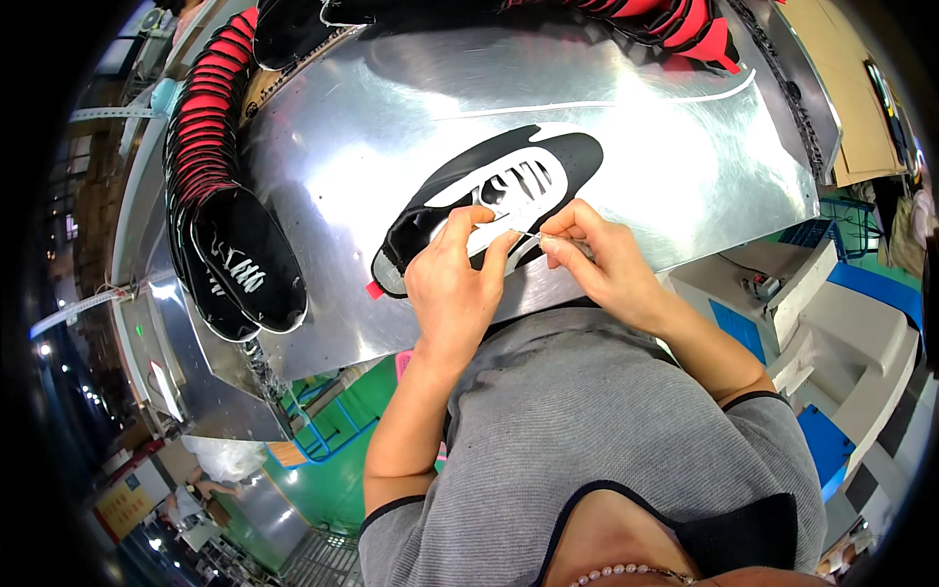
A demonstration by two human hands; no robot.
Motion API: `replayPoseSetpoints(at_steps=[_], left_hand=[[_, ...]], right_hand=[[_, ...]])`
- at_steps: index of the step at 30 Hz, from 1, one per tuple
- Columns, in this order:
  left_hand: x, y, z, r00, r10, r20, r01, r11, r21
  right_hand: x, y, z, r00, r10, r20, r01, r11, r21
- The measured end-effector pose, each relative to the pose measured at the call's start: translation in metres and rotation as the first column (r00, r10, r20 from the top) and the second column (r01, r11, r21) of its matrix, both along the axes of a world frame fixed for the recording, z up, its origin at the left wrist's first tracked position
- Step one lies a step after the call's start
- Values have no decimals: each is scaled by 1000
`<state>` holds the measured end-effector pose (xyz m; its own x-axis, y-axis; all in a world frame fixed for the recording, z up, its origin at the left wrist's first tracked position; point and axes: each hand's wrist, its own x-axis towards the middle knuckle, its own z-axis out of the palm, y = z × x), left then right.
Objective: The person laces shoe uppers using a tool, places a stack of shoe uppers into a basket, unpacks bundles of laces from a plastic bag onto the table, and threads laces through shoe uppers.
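At the shoe upper (516,192) — both hands (455,289) (613,266) nearly touch.

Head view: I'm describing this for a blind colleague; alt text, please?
A person's right hand pinches a thin strand beside a black-and-white shoe upper, which the left hand touches, on a metal table. Stacked uppers curve along its left.
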<state>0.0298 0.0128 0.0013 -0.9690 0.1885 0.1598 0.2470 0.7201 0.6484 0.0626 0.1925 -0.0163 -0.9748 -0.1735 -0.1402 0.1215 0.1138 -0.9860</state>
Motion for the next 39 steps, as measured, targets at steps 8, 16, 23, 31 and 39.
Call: replayPoseSetpoints(at_steps=[8, 16, 23, 31, 39], left_hand=[[-2, -4, -5, 986, -159, -56, 163, 985, 57], [2, -8, 1, 985, -171, 34, 170, 985, 30], [-1, -5, 6, 950, -265, 164, 254, 964, 83], [4, -13, 11, 952, -174, 252, 161, 984, 71], [-6, 5, -13, 980, 197, -14, -188, 951, 248]], right_hand=[[-13, 2, -5, 998, 61, -4, -60, 992, 109], [-35, 15, 15, 976, 206, 75, -219, 933, 285], [-63, 14, -17, 884, -179, -433, 306, 920, 245], [-68, 6, -28, 880, -239, -410, 376, 877, 298], [-64, 4, -25, 883, -247, -399, 361, 901, 242]])
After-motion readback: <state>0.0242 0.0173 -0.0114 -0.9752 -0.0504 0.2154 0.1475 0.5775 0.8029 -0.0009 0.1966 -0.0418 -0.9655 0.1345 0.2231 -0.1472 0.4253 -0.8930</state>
